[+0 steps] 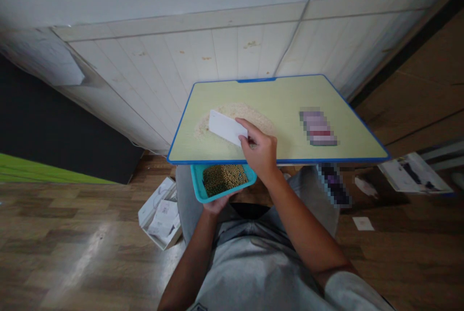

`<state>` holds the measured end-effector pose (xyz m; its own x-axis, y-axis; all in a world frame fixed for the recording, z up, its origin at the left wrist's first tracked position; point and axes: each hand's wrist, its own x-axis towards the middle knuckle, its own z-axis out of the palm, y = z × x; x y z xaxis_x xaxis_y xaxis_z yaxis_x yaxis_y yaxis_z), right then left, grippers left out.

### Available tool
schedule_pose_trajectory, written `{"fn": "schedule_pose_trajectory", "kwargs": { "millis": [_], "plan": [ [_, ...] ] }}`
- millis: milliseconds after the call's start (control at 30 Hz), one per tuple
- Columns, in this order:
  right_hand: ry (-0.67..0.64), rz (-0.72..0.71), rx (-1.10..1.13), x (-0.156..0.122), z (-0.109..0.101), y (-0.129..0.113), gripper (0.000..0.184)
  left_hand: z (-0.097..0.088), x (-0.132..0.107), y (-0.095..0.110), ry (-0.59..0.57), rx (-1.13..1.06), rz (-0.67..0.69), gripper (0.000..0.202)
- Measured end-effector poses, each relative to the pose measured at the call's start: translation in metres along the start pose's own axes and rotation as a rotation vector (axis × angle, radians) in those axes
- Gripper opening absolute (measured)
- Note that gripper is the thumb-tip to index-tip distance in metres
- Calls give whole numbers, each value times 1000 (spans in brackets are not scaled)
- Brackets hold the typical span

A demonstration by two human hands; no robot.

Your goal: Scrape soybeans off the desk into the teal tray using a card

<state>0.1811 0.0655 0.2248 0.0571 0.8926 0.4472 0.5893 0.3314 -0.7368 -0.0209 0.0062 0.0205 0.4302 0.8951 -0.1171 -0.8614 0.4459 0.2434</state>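
My right hand (259, 149) grips a white flat card (227, 127) and holds it over a pale pile of grain (235, 110) spread on a small yellow-green table with a blue rim (275, 161). My left hand (216, 203) holds a teal tray (197, 183) from below, just under the table's near edge. The tray is filled with small olive-brown beans (224, 178). The card's lower edge lies at the near side of the pile.
A blurred flat object (318, 127) lies on the table's right part. An open white box (161, 213) sits on the wooden floor at left. Papers (411, 172) lie on the floor at right. A white panelled wall (224, 50) stands behind the table.
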Motion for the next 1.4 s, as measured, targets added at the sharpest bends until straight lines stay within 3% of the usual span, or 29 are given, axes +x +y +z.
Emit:
{"fn": "schedule_pose_trajectory", "kwargs": {
  "millis": [733,1100,1400],
  "plan": [
    [0,-54,-29,16,-4,-2,56,-5,1,0,-6,18,12,77],
    [17,-139,137,43,-2,11,57,-10,-1,-1,-25,21,23,71],
    [-37,-100,140,36,2,9,58,-13,-1,-1,-28,21,19,75]
  ]
}}
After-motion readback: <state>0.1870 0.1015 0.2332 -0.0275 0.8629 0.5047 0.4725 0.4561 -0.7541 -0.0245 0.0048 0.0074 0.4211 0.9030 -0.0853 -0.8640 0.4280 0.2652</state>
